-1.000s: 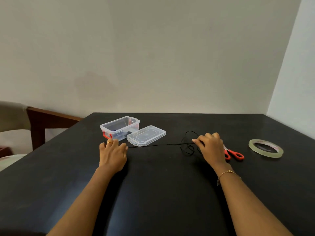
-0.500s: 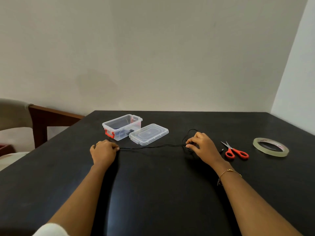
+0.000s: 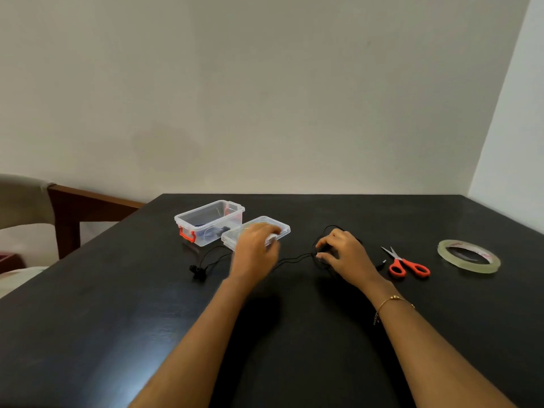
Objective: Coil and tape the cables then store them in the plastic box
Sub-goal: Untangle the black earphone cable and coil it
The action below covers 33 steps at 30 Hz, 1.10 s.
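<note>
Black cable point(image 3: 294, 258) lies on the bench point(image 3: 117, 319) running left-right between the hands, right hand point(image 3: 343, 254) pinching the coil end, left hand point(image 3: 256, 248) blurred over its slack, grip unclear, earbud end point(image 3: 197, 270) further left, box point(image 3: 206, 214) just beyond.

A thin black cable point(image 3: 294, 258) is laid across the dark counter point(image 3: 117, 334), loosely looped at its right end and trailing left to a small black plug end point(image 3: 197, 270). A clear plastic box point(image 3: 209, 222) with an orange latch is set upright and open, dark items being seen inside. Its clear lid point(image 3: 281, 229) is laid flat just beside it. A roll of clear tape point(image 3: 468, 256) lies flat at the far right, well apart.
</note>
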Each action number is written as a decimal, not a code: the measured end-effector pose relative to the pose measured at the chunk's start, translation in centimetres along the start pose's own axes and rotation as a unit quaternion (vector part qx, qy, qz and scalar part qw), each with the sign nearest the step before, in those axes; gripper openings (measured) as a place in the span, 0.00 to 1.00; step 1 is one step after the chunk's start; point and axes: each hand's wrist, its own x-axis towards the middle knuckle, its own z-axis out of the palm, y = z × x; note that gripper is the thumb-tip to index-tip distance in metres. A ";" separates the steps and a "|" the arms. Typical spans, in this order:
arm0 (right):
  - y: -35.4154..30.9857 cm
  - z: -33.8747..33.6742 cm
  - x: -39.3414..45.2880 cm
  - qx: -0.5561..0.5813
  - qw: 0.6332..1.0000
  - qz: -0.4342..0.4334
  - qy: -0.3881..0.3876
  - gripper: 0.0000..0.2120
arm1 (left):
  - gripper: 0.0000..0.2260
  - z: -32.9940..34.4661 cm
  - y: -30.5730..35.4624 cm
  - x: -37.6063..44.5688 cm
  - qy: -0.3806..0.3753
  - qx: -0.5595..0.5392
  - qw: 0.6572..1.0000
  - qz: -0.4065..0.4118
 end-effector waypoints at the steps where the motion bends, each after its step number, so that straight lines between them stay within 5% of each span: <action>1: -0.2 0.0 0.1 0.007 1.000 -0.003 0.005 0.06 | 0.12 1.1 1.5 0.4 -0.016 -0.027 0.999 0.017; 5: -0.7 -0.2 0.0 0.076 0.996 0.006 0.035 0.08 | 0.13 5.3 4.3 0.5 -0.102 -0.063 0.993 -0.013; 11: -0.3 -1.1 0.2 0.136 0.989 0.052 -0.028 0.10 | 0.11 6.6 3.0 0.3 -0.107 -0.051 0.991 -0.068; 17: 2.2 -1.9 -0.1 -0.053 0.988 0.142 -0.027 0.07 | 0.10 5.6 0.8 0.4 -0.031 0.053 0.990 -0.124; 23: 1.7 -2.0 -0.1 -0.166 0.958 0.223 0.066 0.09 | 0.12 6.0 2.3 0.4 0.025 0.145 0.980 -0.131; 27: 2.2 -3.0 0.3 -0.002 0.923 0.317 0.218 0.08 | 0.12 4.6 1.2 0.9 0.102 0.093 0.947 -0.291; 30: 2.9 -3.8 0.6 0.121 0.887 0.339 0.288 0.14 | 0.13 3.6 -0.2 0.8 0.078 0.140 0.932 -0.326; 33: 2.3 -4.0 0.4 0.097 0.918 0.274 0.269 0.18 | 0.12 3.3 -0.5 0.3 0.020 0.199 0.926 -0.322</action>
